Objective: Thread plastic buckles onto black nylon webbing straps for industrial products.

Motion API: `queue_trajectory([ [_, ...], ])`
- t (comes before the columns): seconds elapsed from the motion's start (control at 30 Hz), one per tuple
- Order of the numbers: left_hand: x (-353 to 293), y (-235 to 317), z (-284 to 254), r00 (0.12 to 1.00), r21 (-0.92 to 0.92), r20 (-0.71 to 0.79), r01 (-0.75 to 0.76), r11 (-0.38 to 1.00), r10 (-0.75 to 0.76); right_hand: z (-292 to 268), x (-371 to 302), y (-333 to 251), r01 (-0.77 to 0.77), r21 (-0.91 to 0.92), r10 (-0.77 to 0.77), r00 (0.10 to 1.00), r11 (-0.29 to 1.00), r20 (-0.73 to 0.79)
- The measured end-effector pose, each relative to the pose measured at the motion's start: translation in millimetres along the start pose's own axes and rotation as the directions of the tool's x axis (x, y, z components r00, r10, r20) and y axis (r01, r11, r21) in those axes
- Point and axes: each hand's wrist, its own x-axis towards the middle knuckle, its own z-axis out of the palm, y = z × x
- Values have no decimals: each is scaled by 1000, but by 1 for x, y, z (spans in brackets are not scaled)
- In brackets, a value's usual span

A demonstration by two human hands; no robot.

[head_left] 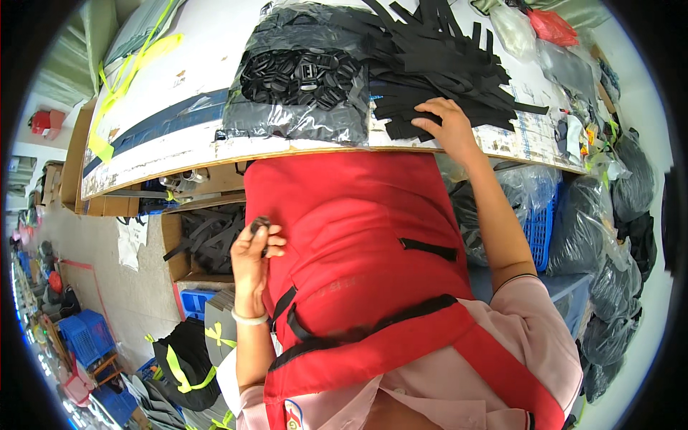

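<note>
1. Fingers [428, 107] of the right hand [451, 130] are curled, thumb and forefinger apart, over the near ends of the black straps [459, 68]; contact cannot be told.
2. On the left hand [250, 249], thumb and fingers are clamped on a small dark piece [259, 225], its shape partly hidden, in front of the red apron [351, 208] and clear of the front edge of the worktop [204, 61].
3. The straps lie heaped right of the worktop's middle, some ends near its front edge, one strip pointing toward the right edge.
4. Just left of them, black buckles [304, 75] fill an opened black plastic bag [294, 122] by the front edge.
</note>
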Motion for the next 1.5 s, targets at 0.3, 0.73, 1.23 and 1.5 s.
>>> queue_trajectory([
  [0.3, 5, 2, 43, 991, 105, 130, -3, 995, -10, 4, 26, 6, 109, -120, -93, 987, 987, 130],
  [0.73, 9, 3, 77, 981, -148, 192, 51, 988, -22, 20, -43, -168, -547, 726, -123, 757, 416, 641],
  [1.23, -1, 3, 86, 966, 175, 35, -257, 950, 255, 45, -50, -174, -834, 550, -38, 549, 45, 835],
  [1.5, 6, -6, 81, 893, 378, 18, -423, 823, 450, 49, -49, -182, -781, 615, -16, 620, -107, 784],
])
